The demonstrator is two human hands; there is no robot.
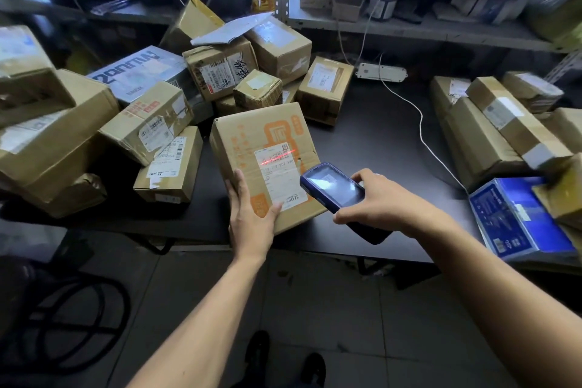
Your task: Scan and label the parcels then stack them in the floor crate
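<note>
A brown cardboard parcel [252, 138] with orange print stands tilted on the black table [371, 142], near its front edge. A white shipping label [280, 173] on its face carries a red scan line. My left hand [252, 214] holds the parcel's near lower corner, thumb on the label side. My right hand [378, 198] grips a dark blue handheld scanner [337, 192], its screen lit, pointed at the label from the right. The floor crate is not in view.
Several cardboard parcels [148, 126] are heaped on the table's left and back. More long boxes [491, 132] and a blue box [519, 217] lie at the right. A white cable [420, 126] and power strip [381, 72] cross the table. Metal shelves [409, 28] stand behind; a chair base [72, 324] sits on the floor.
</note>
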